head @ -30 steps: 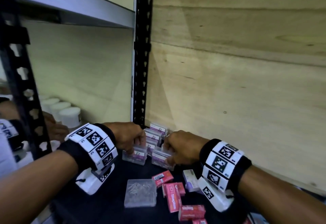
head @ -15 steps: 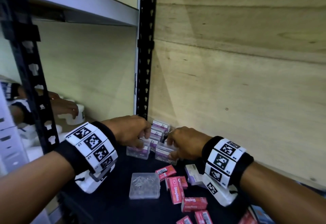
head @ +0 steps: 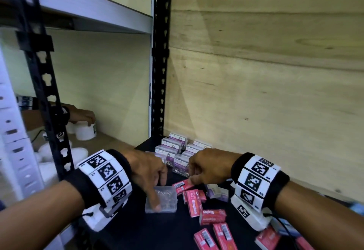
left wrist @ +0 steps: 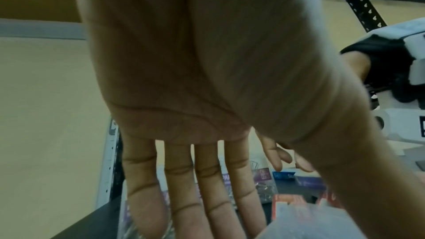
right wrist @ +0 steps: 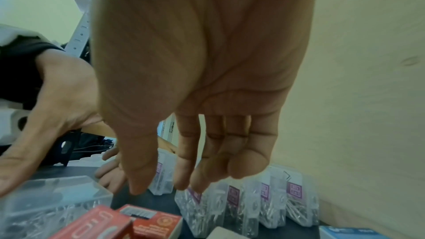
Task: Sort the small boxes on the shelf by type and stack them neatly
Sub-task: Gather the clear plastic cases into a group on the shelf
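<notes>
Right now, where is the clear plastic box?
In the head view the clear plastic box lies flat on the dark shelf, under the left hand fingertips, just left of the scattered red staple boxes.

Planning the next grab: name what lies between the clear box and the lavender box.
Red staples boxes, between clear box and lavender box; shown in the head view.

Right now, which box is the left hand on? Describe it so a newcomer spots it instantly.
Start at the black upright post in the shelf's back corner and come forward past the rows of purple-labelled paper clip boxes to the dark shelf surface. The left hand touches the clear plastic box lying flat there. Unlike the red staples boxes beside it, it is transparent and carries no visible label.
</notes>
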The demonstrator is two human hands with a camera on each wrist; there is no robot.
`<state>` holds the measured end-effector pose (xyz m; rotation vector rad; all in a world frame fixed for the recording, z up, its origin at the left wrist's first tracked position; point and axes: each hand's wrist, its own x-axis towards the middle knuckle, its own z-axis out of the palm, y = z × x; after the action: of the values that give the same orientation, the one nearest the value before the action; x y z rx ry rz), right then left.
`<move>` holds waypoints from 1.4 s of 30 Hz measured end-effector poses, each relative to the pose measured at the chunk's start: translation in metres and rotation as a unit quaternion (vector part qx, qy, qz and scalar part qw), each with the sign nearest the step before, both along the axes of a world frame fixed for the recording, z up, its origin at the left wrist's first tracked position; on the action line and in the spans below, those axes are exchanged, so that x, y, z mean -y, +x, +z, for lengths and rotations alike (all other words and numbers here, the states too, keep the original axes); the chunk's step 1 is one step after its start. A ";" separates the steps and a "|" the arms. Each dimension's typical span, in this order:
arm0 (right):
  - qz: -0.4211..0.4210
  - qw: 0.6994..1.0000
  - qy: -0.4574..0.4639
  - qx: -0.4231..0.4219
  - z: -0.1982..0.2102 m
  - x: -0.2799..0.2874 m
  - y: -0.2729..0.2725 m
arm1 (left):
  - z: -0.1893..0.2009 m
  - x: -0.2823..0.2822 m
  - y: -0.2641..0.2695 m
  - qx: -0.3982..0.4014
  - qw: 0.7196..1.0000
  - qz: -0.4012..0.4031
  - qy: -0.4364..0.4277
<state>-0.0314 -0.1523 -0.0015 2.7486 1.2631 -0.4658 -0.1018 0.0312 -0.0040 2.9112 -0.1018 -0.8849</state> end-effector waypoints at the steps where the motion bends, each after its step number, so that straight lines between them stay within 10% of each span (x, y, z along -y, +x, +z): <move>1: 0.000 1.000 -0.004 0.000 0.000 0.001 -0.001 | 0.000 -0.001 -0.001 -0.001 1.000 0.000 -0.003; 30: -0.007 0.996 -0.075 -0.038 -0.006 -0.005 -0.021 | -0.003 -0.041 -0.008 -0.003 0.985 0.126 -0.122; 42: -0.017 0.997 -0.073 -0.035 -0.008 -0.005 -0.034 | 0.020 -0.021 -0.018 0.150 0.987 0.034 0.048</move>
<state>-0.0650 -0.1476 -0.0096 2.6565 1.1489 -0.6352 -0.1199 0.0520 0.0157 3.0950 0.0204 -0.4472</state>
